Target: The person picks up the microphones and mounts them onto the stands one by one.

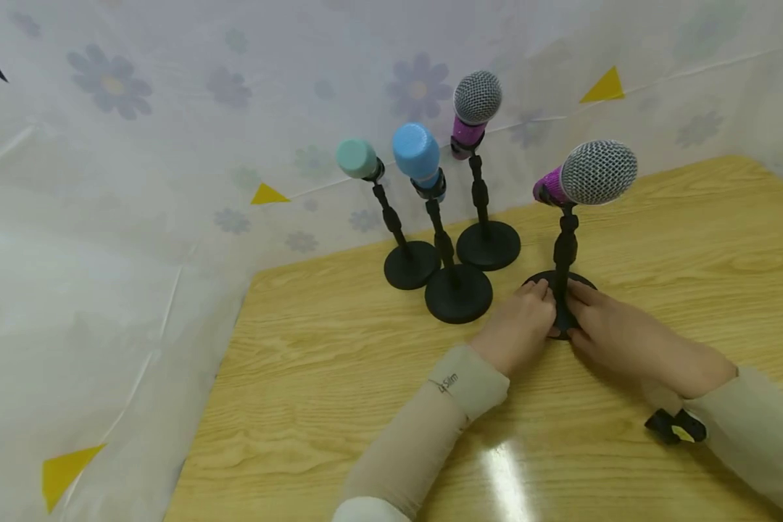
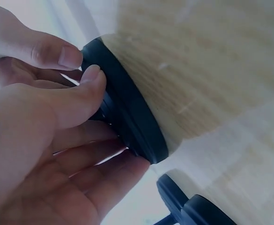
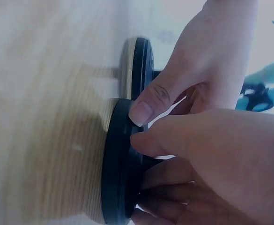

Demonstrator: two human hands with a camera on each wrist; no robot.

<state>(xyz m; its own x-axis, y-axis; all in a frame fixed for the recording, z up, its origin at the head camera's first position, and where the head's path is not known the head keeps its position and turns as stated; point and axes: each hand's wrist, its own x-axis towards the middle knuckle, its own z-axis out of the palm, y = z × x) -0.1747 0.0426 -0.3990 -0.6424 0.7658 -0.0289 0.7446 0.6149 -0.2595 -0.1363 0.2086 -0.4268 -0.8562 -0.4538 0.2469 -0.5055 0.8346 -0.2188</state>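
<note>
At the right of the head view stands a black desktop microphone stand [image 1: 565, 249] with a round base, bearing a purple microphone [image 1: 599, 172] with a silver mesh head. My left hand [image 1: 522, 319] grips the left side of its base [image 2: 127, 103], thumb at the near rim and fingers spread over the top. From the other side my right hand [image 1: 616, 337] holds the same base, its thumb [image 3: 148, 143] close beside the left thumb [image 3: 142, 112]. The base sits on the wooden table [image 1: 313, 370].
Left of my hands, a blue-topped microphone [image 1: 416, 152], a mint-topped one [image 1: 357, 158] and another purple one [image 1: 477, 98] stand on round-based black stands, close together. Behind the table hangs a flowered sheet [image 1: 170, 145]. A small black object [image 1: 675, 426] sits at my right cuff.
</note>
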